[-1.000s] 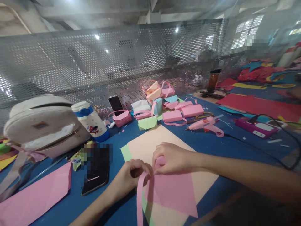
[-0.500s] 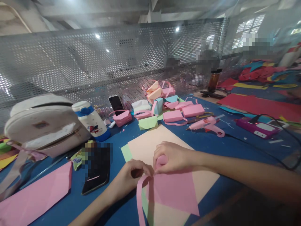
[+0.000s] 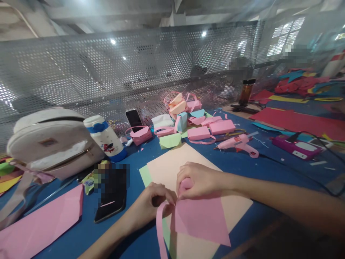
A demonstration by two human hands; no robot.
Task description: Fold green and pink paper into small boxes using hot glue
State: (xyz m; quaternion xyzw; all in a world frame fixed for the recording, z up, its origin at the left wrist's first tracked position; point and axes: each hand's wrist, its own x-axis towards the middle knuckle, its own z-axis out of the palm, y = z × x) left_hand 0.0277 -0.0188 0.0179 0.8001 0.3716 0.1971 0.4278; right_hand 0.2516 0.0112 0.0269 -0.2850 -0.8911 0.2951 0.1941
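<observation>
A pink sheet of paper (image 3: 202, 221) stands out over the stacked peach paper (image 3: 164, 162) and green paper (image 3: 145, 175). The fingers of my right hand (image 3: 198, 181) are closed on its upper edge, where some pink paper curls up inside the grip. Close beside it, my left hand (image 3: 159, 198) pinches a narrow pink paper strip (image 3: 160, 230), which arches over and hangs down toward me. The fingertips of both hands nearly meet at the sheet's left edge. Whether the strip is still joined to the sheet there is hidden by the fingers.
A pink glue gun (image 3: 237, 144) lies to the right, near a purple power strip (image 3: 296, 146). Small folded paper bags (image 3: 198, 133) are heaped at the back. On the left are a phone (image 3: 111, 198), a bottle (image 3: 105, 138), a backpack (image 3: 54, 142) and pink paper (image 3: 45, 223).
My left fingertips and the strip's upper end have shifted very slightly along the sheet's left edge. Both hands keep their grips; the view has moved a little.
</observation>
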